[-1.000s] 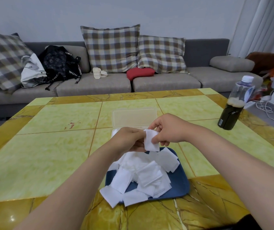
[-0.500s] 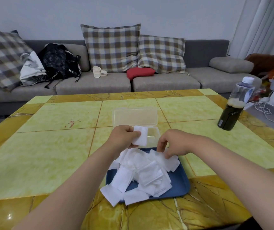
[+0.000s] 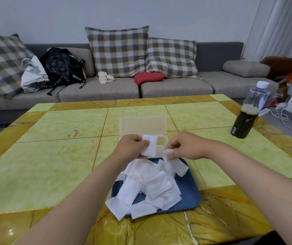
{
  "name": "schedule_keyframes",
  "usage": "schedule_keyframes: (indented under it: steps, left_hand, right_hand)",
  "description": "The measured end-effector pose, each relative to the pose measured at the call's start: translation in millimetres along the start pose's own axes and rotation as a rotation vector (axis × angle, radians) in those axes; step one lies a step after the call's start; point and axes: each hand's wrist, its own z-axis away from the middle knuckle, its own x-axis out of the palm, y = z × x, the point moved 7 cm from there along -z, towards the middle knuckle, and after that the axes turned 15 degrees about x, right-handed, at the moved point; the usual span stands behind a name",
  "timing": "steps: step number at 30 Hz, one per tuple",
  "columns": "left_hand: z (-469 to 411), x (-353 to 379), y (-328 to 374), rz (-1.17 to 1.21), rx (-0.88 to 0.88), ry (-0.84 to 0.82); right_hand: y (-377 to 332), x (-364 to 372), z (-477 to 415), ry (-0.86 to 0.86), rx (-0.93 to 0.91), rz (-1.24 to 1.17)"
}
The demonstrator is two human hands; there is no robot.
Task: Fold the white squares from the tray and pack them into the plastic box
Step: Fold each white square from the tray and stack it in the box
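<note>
A blue tray [image 3: 191, 195] near the table's front edge holds a loose pile of white squares [image 3: 150, 186]. Just behind it stands the clear plastic box [image 3: 162, 144] with its lid [image 3: 142, 125] tipped open to the far side. My left hand [image 3: 132, 146] grips a folded white square [image 3: 149, 145] over the box's left end. My right hand [image 3: 185, 145] pinches the corner of another white square [image 3: 167, 156] and lifts it off the pile's far right.
A dark bottle [image 3: 246, 112] with a white cap stands at the table's right edge. A grey sofa [image 3: 99, 91] with checked cushions, bags and a red pillow runs behind the yellow-green tiled table [image 3: 53, 156].
My left hand carried the folded square forward over the box. My right hand let go of it, dropped to the tray and has picked up a fresh square.
</note>
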Motion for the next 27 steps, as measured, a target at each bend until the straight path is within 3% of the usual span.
schedule_keyframes:
  steps: [3, 7, 13, 21, 27]
  left_hand:
    - [0.5, 0.3, -1.6, 0.03, -0.024, 0.012]
    - [4.6, 8.1, 0.0, 0.125, -0.057, -0.031]
    - [8.9, 18.4, 8.0, 0.315, -0.099, -0.097]
    - [9.4, 19.8, 14.2, 0.309, -0.064, -0.175]
    - [6.7, 9.5, 6.6, 0.376, -0.122, -0.033]
  right_hand:
    - [-6.1, -6.0, 3.5, -0.053, -0.013, -0.278]
    - [-16.7, -11.8, 5.6, -0.032, -0.041, -0.476]
    - [-20.2, -18.8, 4.7, 0.085, -0.015, -0.484]
    - [-26.6, -19.1, 3.7, 0.177, -0.005, -0.463]
    - [-19.6, -10.6, 1.2, 0.013, 0.149, -0.762]
